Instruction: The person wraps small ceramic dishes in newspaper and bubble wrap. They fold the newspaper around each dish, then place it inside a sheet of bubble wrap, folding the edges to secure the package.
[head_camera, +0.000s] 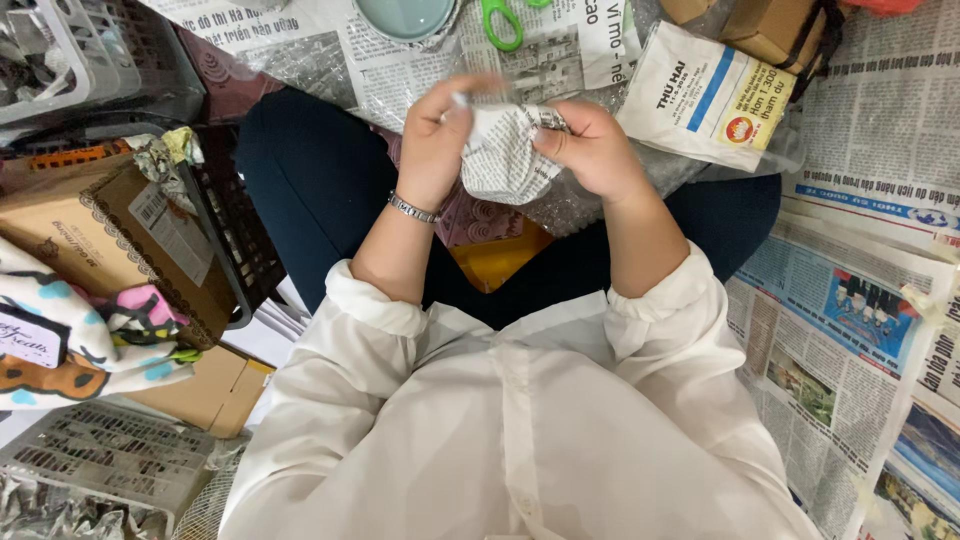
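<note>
Both my hands are raised in front of me over my lap, closed on one newspaper-wrapped bundle (503, 152). My left hand (437, 135) grips its left end, fingers curled over the top edge and thumb against the paper. My right hand (590, 150) pinches the right end, fingertips folded onto the wrap. Neither hand is open; each has firm hold of the same bundle.

The bundle lies between the two hands, its long axis running roughly hand to hand, the lower part bulging down toward my lap. The wrap is crumpled grey newsprint with dense creases. What is inside I cannot tell.

Beyond my hands lie green-handled scissors (503, 22) and a pale round bowl (407, 17) on spread newspaper (850, 330). Just past my right hand sits a white printed paper bag (705, 95). Well off to the side of my left hand stands a dark plastic crate (235, 225) holding a brown cardboard box (100, 235).
</note>
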